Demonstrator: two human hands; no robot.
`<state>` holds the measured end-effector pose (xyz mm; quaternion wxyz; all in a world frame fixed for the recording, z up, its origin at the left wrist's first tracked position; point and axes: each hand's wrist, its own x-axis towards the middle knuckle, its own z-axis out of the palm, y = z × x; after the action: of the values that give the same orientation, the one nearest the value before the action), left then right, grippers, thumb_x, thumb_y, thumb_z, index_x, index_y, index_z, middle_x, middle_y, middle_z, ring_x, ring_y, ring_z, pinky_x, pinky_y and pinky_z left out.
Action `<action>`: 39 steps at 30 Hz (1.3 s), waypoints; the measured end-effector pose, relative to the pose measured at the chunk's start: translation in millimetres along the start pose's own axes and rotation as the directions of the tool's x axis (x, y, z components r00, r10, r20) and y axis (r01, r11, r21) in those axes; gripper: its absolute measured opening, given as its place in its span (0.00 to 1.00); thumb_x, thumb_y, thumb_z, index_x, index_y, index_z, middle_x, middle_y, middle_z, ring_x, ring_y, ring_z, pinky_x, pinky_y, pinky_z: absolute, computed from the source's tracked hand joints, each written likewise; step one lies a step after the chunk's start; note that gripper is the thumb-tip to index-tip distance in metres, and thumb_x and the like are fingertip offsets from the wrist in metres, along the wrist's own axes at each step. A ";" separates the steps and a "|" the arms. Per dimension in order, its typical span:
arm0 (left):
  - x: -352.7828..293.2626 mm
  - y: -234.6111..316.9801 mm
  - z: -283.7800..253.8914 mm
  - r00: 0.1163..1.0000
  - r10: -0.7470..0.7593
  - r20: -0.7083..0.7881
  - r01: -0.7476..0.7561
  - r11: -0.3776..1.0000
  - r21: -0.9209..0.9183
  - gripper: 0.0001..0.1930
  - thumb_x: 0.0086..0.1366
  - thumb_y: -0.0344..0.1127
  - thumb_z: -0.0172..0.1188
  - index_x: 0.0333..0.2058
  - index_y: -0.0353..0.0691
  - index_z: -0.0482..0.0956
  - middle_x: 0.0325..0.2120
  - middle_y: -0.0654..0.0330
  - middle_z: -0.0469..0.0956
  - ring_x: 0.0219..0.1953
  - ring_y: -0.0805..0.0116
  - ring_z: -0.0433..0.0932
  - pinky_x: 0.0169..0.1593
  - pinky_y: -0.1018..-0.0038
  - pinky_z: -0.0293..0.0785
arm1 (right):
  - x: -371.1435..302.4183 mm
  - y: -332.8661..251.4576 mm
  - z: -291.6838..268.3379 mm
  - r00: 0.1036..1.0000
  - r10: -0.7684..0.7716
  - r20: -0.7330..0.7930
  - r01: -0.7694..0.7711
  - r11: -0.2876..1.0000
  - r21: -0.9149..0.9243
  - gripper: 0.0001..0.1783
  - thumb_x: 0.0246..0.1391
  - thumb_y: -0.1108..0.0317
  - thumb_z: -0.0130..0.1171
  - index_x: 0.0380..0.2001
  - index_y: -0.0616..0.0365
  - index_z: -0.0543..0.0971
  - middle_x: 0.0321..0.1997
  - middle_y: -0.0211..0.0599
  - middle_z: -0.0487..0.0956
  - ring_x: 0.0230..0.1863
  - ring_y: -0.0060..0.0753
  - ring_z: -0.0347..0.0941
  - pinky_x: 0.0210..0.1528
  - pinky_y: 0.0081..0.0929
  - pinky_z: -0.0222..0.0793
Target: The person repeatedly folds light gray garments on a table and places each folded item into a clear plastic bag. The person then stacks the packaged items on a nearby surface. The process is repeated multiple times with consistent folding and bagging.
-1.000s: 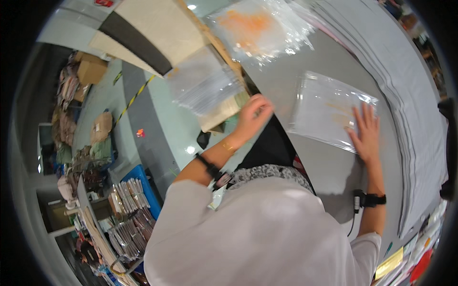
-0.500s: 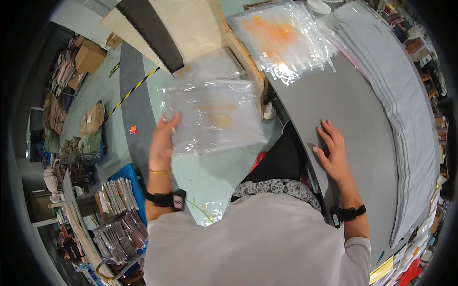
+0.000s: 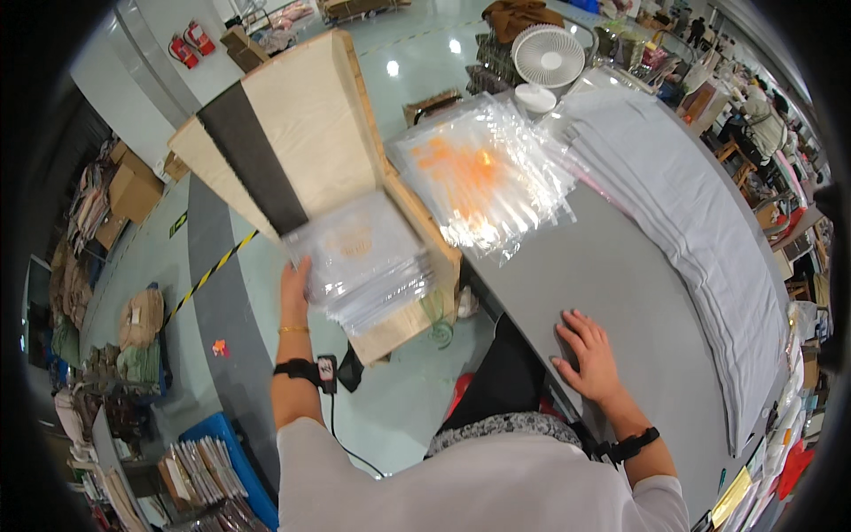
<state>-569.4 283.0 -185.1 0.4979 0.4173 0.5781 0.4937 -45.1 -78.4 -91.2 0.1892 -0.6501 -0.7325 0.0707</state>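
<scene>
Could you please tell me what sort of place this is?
Probably a textile packing workshop: layered grey fabric and clear plastic bags lie on a grey table, and flat plastic packets are stacked beside it.

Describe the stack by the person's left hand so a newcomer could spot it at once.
Start at the grey table; past its left edge is a pale wooden stand with a dark stripe. On it, by the left hand, sits a stack of grey packets in clear film. Unlike the orange-marked bags on the table, its top packet bears faint yellowish print.

two hands (image 3: 587,359), two black wrist straps (image 3: 636,444), two fire extinguishers (image 3: 199,38), one fan (image 3: 549,56)
</scene>
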 end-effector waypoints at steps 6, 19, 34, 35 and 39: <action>36.9 -137.2 -22.0 0.962 -0.165 -0.217 0.122 0.973 -0.198 0.44 0.68 0.54 0.69 0.73 0.36 0.62 0.71 0.48 0.64 0.74 0.56 0.61 0.74 0.62 0.57 | 1.6 -6.3 -5.0 1.000 0.015 0.019 -0.014 0.999 -0.039 0.32 0.57 0.53 0.66 0.62 0.56 0.76 0.73 0.45 0.69 0.76 0.51 0.61 0.76 0.51 0.56; 68.8 -13.3 -24.9 0.950 0.306 -0.067 -0.248 0.864 0.438 0.27 0.78 0.54 0.55 0.59 0.34 0.75 0.55 0.54 0.77 0.55 0.62 0.75 0.58 0.65 0.71 | -98.1 61.8 -8.6 0.933 0.277 -0.230 -0.221 0.945 0.241 0.19 0.64 0.54 0.62 0.51 0.53 0.83 0.61 0.39 0.80 0.66 0.47 0.72 0.67 0.44 0.68; -244.5 99.9 559.6 0.217 0.106 0.970 -0.545 0.838 0.030 0.15 0.79 0.39 0.55 0.50 0.32 0.83 0.44 0.58 0.85 0.45 0.71 0.83 0.48 0.72 0.81 | -365.5 277.5 -152.9 0.104 0.764 -0.637 -0.897 0.348 0.271 0.13 0.58 0.62 0.65 0.45 0.48 0.87 0.53 0.23 0.84 0.54 0.36 0.78 0.56 0.35 0.76; -272.8 95.4 591.4 0.174 0.069 0.982 -0.532 0.846 0.035 0.15 0.79 0.38 0.55 0.50 0.32 0.83 0.44 0.58 0.85 0.45 0.71 0.83 0.48 0.73 0.81 | -367.2 277.4 -151.8 0.145 0.742 -0.654 -0.885 0.393 0.249 0.13 0.57 0.63 0.65 0.44 0.49 0.87 0.53 0.23 0.84 0.54 0.35 0.78 0.56 0.34 0.76; -369.2 72.4 693.5 -0.032 -0.052 0.998 -0.393 0.919 0.035 0.16 0.79 0.40 0.55 0.49 0.31 0.82 0.43 0.56 0.86 0.44 0.69 0.85 0.46 0.74 0.83 | -374.3 282.3 -156.6 0.201 0.744 -0.638 -0.854 0.452 0.258 0.13 0.58 0.64 0.64 0.45 0.51 0.87 0.53 0.27 0.85 0.51 0.34 0.80 0.56 0.32 0.76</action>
<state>172.5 43.0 -64.9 0.6184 0.7831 0.0650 0.0112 305.1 -426.4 -115.4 0.3253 -0.9208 -0.1647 -0.1388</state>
